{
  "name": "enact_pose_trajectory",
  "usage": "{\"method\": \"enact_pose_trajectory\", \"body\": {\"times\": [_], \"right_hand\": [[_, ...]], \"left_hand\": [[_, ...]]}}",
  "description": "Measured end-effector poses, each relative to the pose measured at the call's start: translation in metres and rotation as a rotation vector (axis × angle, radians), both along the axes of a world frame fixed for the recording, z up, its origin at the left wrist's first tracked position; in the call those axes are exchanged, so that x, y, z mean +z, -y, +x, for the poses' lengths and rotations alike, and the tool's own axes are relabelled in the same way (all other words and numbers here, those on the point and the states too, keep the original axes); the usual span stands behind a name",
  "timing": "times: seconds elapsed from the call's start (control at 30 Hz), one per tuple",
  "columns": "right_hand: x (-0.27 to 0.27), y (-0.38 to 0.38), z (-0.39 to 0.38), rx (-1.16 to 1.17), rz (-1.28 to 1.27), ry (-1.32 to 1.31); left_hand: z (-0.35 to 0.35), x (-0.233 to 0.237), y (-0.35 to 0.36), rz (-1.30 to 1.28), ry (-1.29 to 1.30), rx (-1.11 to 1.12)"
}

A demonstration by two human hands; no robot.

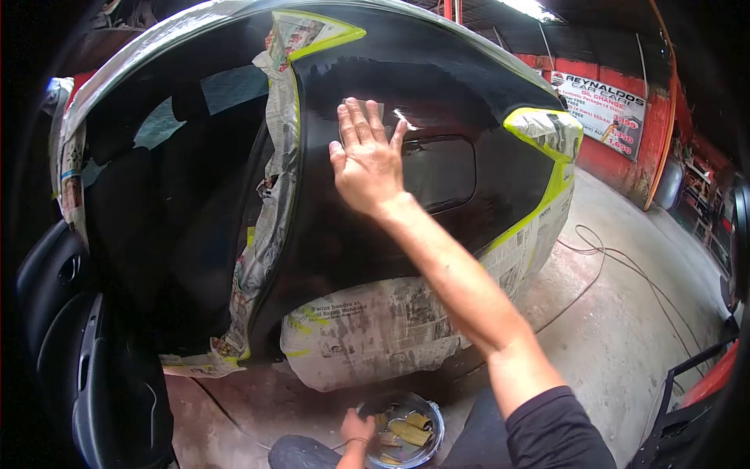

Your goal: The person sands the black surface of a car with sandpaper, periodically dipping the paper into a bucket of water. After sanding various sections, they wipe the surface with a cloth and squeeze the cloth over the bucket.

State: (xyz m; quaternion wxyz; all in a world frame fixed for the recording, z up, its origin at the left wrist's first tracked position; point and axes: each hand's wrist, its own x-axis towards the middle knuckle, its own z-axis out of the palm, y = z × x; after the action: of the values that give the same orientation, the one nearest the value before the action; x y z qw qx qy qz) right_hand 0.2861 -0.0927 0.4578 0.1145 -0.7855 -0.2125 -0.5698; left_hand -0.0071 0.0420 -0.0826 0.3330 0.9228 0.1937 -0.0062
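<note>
My right hand (pixel 370 166) lies flat against the dark rear side panel (pixel 351 250) of a car, fingers stretched and apart. A small greyish edge shows beside the fingers; what it belongs to is mostly hidden under the hand. Right of the hand is the outlined fuel flap (pixel 441 173). Low down, my left hand (pixel 358 427) is closed at the left rim of a round bucket (pixel 440 432). Inside the bucket are water and several curled olive-brown pieces (pixel 410 432), which look like sandpaper.
Newspaper (pixel 375 332) covers the wheel, with yellow-green tape (pixel 519 227) edging the masked rear and tail light. An open car door (pixel 98 344) stands at left. A hose (pixel 601 250) loops over the concrete floor. A sign (pixel 598 113) hangs on the red wall.
</note>
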Motion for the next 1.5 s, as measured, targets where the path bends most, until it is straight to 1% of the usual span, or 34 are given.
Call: {"method": "enact_pose_trajectory", "body": {"times": [0.03,0.07,0.1,0.13,0.17,0.2,0.23,0.3,0.33,0.37,0.43,0.5,0.57,0.6,0.63,0.7,0.77,0.83,0.87,0.9,0.97,1.03,1.07,1.1,1.13,1.17,1.2,1.23,1.3,1.33,1.37,1.4,1.43,1.5], "right_hand": [[0.007,0.017,0.002,-0.003,-0.103,-0.003],[0.014,0.053,-0.001,-0.105,-0.278,0.053],[0.016,0.087,0.009,-0.187,-0.273,0.064],[0.018,0.117,0.021,-0.269,-0.150,0.109],[0.024,0.144,0.030,-0.357,0.030,-0.027],[0.025,0.166,0.037,-0.329,0.173,-0.133],[0.024,0.163,0.048,-0.353,0.231,-0.127],[0.034,0.110,0.032,-0.329,0.339,-0.128],[0.026,0.082,0.036,-0.333,0.156,0.032],[0.024,0.048,0.026,-0.204,0.062,0.094],[0.029,0.029,0.026,-0.006,-0.065,0.131],[0.048,0.083,0.037,-0.087,-0.308,0.220],[0.079,0.137,0.046,-0.513,-0.305,0.044],[0.097,0.163,0.069,-0.339,0.010,-0.149],[0.104,0.174,0.083,-0.301,0.118,-0.195],[0.137,0.121,0.047,-0.389,0.254,-0.483],[0.135,0.068,0.062,-0.434,0.113,-0.305],[0.129,0.041,0.081,-0.299,-0.029,-0.155],[0.129,0.050,0.087,-0.173,-0.061,-0.182],[0.136,0.077,0.055,-0.161,-0.177,-0.299],[0.145,0.126,0.060,-0.273,-0.069,-0.370],[0.151,0.153,0.078,-0.296,0.110,-0.468],[0.164,0.142,0.087,-0.256,0.112,-0.481],[0.161,0.130,0.097,-0.237,0.075,-0.455],[0.159,0.101,0.079,-0.222,0.047,-0.427],[0.162,0.076,0.068,-0.209,0.020,-0.391],[0.159,0.057,0.079,-0.190,-0.047,-0.322],[0.155,0.048,0.086,-0.172,-0.033,-0.258],[0.154,0.081,0.083,-0.158,-0.160,-0.252],[0.158,0.103,0.086,-0.215,-0.163,-0.273],[0.163,0.126,0.092,-0.197,-0.035,-0.356],[0.154,0.141,0.102,-0.206,0.035,-0.347],[0.149,0.139,0.110,-0.210,0.099,-0.332],[0.141,0.084,0.072,-0.231,0.058,-0.369]], "left_hand": [[0.002,0.002,0.001,-0.006,0.001,-0.012],[0.002,0.005,0.002,-0.005,-0.013,-0.009],[0.010,0.009,0.003,-0.004,-0.016,-0.008],[0.013,0.010,0.006,-0.008,-0.023,-0.002],[0.005,0.009,0.004,-0.005,-0.047,0.004],[-0.001,0.009,0.000,0.000,-0.040,0.006],[0.002,0.010,0.001,-0.001,-0.020,0.012],[0.002,0.010,0.007,-0.007,-0.018,0.008],[0.002,0.010,0.006,-0.002,-0.032,0.008],[0.005,0.010,0.005,0.003,-0.040,0.011],[0.009,0.009,0.005,0.023,-0.045,0.010],[0.007,0.007,0.004,0.021,-0.042,-0.001],[0.004,0.008,0.004,-0.014,-0.010,0.007],[-0.002,0.012,-0.001,-0.014,-0.024,0.010],[0.002,0.018,0.002,-0.026,-0.021,0.022],[0.000,0.017,0.005,-0.036,-0.020,0.028],[0.004,0.013,0.005,-0.020,0.001,0.024],[0.004,0.015,0.005,-0.036,-0.011,0.014],[0.003,0.017,0.005,-0.042,-0.021,0.003],[0.005,0.017,0.006,-0.034,-0.026,0.003],[0.009,0.016,0.006,-0.020,-0.032,0.006],[0.005,0.014,0.003,0.023,-0.032,0.016],[0.007,0.015,0.006,0.031,-0.027,0.030],[0.003,0.014,0.008,0.001,-0.031,0.034],[0.001,0.022,0.006,-0.022,-0.033,0.031],[0.006,0.028,0.007,-0.045,-0.026,0.026],[0.014,0.023,0.008,-0.037,-0.013,0.023],[0.013,0.018,0.006,-0.023,-0.017,0.020],[0.007,0.007,0.004,-0.009,-0.018,0.015],[0.007,0.011,0.004,-0.018,-0.009,0.021],[0.003,0.014,0.004,-0.030,-0.006,0.025],[0.002,0.016,0.003,-0.030,-0.019,0.023],[0.004,0.018,0.002,-0.035,-0.025,0.027],[0.005,0.015,0.003,-0.049,-0.028,0.030]]}}
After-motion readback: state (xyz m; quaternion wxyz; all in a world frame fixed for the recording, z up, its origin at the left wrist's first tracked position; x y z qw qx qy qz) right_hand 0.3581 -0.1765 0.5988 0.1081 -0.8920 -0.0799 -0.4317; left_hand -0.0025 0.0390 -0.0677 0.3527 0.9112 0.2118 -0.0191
